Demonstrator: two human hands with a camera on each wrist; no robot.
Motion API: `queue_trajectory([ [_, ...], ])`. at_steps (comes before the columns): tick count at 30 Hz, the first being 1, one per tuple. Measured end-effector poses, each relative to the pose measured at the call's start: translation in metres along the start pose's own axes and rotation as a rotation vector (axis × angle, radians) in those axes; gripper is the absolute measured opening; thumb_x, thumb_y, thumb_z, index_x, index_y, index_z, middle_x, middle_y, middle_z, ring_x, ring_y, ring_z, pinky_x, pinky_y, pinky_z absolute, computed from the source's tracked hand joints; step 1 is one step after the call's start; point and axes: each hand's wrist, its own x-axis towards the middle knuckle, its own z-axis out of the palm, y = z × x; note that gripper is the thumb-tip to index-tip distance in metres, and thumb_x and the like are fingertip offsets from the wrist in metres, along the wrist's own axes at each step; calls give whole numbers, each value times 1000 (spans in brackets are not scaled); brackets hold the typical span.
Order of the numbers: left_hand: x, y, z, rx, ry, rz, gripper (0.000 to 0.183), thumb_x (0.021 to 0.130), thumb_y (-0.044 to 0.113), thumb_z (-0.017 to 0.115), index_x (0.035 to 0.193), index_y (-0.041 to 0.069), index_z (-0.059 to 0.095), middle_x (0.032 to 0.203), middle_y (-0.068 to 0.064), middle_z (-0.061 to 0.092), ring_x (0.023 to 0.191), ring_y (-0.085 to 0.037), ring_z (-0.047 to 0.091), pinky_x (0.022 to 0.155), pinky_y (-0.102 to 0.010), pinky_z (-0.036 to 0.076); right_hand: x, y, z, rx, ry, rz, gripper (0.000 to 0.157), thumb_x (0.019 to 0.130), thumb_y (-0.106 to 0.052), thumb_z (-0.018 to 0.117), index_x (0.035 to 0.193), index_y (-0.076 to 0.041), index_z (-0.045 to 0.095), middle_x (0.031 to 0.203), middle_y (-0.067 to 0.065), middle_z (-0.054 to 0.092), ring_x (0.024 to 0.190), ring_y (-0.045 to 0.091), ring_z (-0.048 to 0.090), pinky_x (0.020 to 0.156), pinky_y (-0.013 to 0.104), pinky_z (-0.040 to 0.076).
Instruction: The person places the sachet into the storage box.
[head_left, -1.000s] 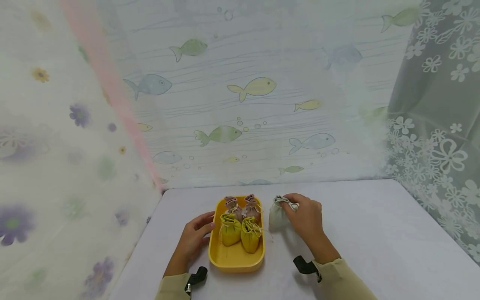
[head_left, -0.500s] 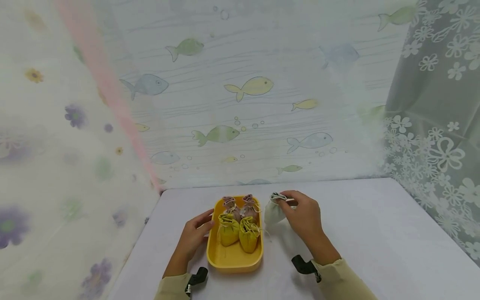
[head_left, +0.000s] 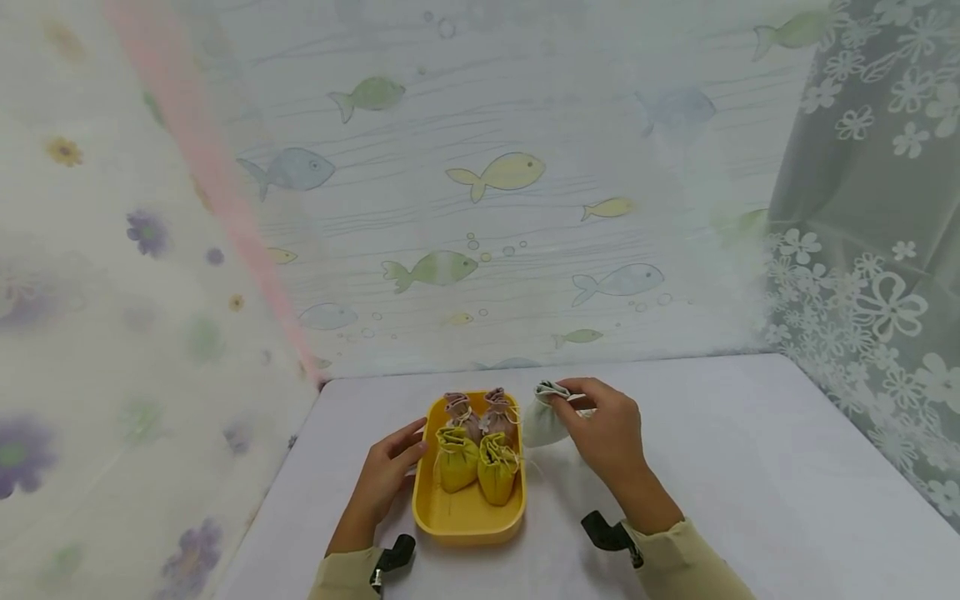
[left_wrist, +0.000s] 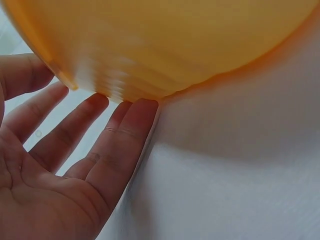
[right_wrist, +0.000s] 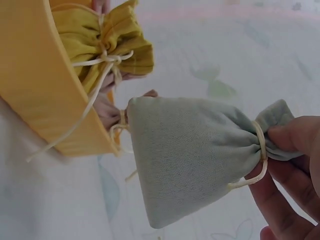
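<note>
My right hand (head_left: 606, 425) pinches a pale grey-green drawstring pouch (right_wrist: 187, 155) by its gathered neck, just above the cream cord. The pouch hangs just right of a yellow plastic tub (head_left: 468, 523), overlapping its right rim in the head view. With fingers extended, my left hand (left_wrist: 75, 150) touches the tub's left wall. Inside the tub, two mustard-yellow pouches (head_left: 457, 467) stand at the middle. Behind them are two dusty-pink pouches (head_left: 498, 421) with tied necks.
A white cloth covers the table (head_left: 697, 467) beneath the tub. A fish-print curtain (head_left: 525, 225) hangs along the back edge, a flowered one (head_left: 97, 333) on the left, and a lace-patterned sheet (head_left: 885, 250) at the right.
My right hand has lifted the grey-green pouch slightly and carried it left, up to the tub's right rim. The left hand has stayed against the tub.
</note>
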Motion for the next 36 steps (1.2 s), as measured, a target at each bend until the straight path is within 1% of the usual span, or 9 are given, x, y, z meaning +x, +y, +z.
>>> queue_trajectory([
  [3,1,-1,0,-8,1,-5,51,98,34,72,147,32,59,148,-12,59,131,-30,61,94,-44,62,-1,-4,-2,3,2,-6,20,85,-20,87,104,-15,79,99,-4,79,76,13,75,69,36,65],
  [8,3,-2,0,0,7,-13,50,97,35,72,146,33,60,146,-11,60,130,-29,62,94,-43,62,-2,-12,-3,21,-6,11,20,85,-21,87,103,-18,79,98,-8,78,77,8,73,67,28,63],
  [10,3,-2,0,2,7,-12,50,97,36,72,146,33,60,145,-10,61,129,-29,62,95,-43,61,-3,-15,-4,31,-11,11,19,85,-21,87,102,-19,79,98,-9,77,77,7,73,66,28,63],
  [15,4,-4,0,-2,8,-13,50,96,37,73,145,33,61,145,-10,61,130,-29,62,96,-43,61,-4,-22,-4,67,-29,-5,18,84,-20,87,100,-19,79,97,-9,77,76,9,73,64,33,64],
  [17,4,-4,0,-4,10,-19,50,96,36,73,145,35,61,145,-9,61,129,-28,62,96,-43,61,-5,-24,-4,83,-40,-11,18,85,-21,87,101,-19,79,97,-8,77,75,9,73,63,32,64],
  [22,3,-3,0,-8,7,-16,51,97,36,73,146,34,60,146,-10,61,129,-27,62,97,-43,60,-6,-27,-6,92,-45,-25,18,85,-19,87,100,-19,79,96,-8,77,75,8,73,65,26,62],
  [25,2,-3,0,-5,3,-11,51,97,35,72,147,33,59,146,-11,60,129,-27,62,97,-44,60,-6,-30,-8,100,-47,-19,18,83,-17,88,98,-19,79,95,-9,77,74,8,72,64,25,62],
  [29,2,-3,-1,0,0,-7,52,98,36,71,147,33,58,147,-11,60,130,-28,62,97,-44,60,-6,-35,-8,127,-71,-13,19,82,-17,89,97,-20,79,94,-9,76,73,5,71,62,21,60],
  [36,3,-4,0,-1,10,-19,51,98,35,71,148,33,58,148,-11,59,126,-27,64,97,-44,60,-12,-42,-2,180,-129,-33,21,81,-16,90,96,-23,77,92,-12,75,72,2,70,62,24,61],
])
